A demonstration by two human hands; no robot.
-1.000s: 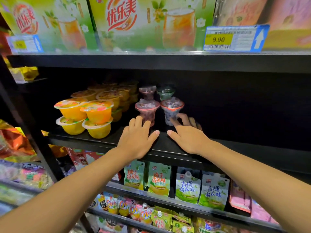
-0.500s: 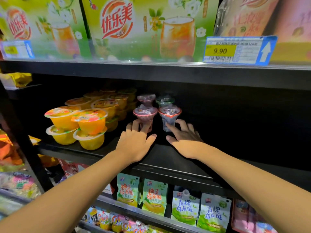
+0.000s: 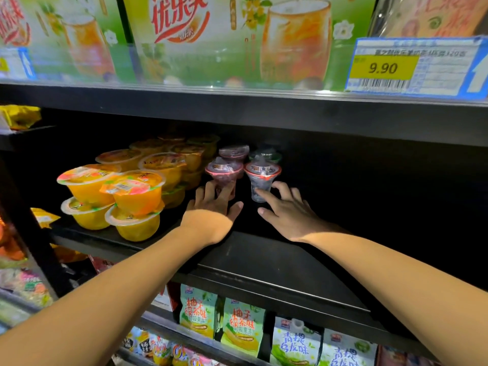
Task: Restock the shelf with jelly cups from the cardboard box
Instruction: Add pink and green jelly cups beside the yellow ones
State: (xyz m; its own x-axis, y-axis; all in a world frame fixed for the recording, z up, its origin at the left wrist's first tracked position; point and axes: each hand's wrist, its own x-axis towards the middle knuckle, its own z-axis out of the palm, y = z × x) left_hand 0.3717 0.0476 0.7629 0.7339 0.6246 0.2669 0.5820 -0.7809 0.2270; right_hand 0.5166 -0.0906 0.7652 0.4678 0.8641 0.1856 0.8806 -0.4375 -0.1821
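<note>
Centre of the head view: left hand (image 3: 211, 211) and right hand (image 3: 289, 211) are reaching in, straight spread fingers touching two jelly cups (image 3: 224, 174).
Fingers: gripping nothing.
Shelf (image 3: 264, 257): four small cups are standing mid-frame; right side looking unfilled.
Cardboard box: not showing.

Bright light from above on the top boxes (image 3: 211, 38) and price tag (image 3: 412, 67); shelf (image 3: 264, 260) recess dim, back almost black. Forearms lit, hard shadow edge across shelf front. Motion blur top left; wide-angle bending at edges.
</note>
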